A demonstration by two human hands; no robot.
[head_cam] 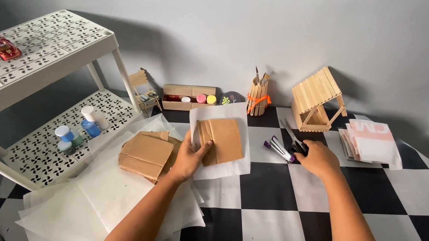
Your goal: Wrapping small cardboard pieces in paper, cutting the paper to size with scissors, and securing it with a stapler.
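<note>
White translucent paper sheets (105, 194) lie nearest on the checkered desk (278, 223). The left hand (190, 159) pinches a brown cardboard piece (221, 141) over paper, steadying it. Farther right, the right hand (320, 159) closes, seemingly, on purple-handled scissors (285, 146).

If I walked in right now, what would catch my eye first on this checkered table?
Likely the little house of wooden sticks standing at the back of the black-and-white checkered table. Next, the left hand holding brown cardboard pieces with a white sheet, mid-table, while the right hand rests on scissors. A red toy car sits on the white shelf at left.
</note>
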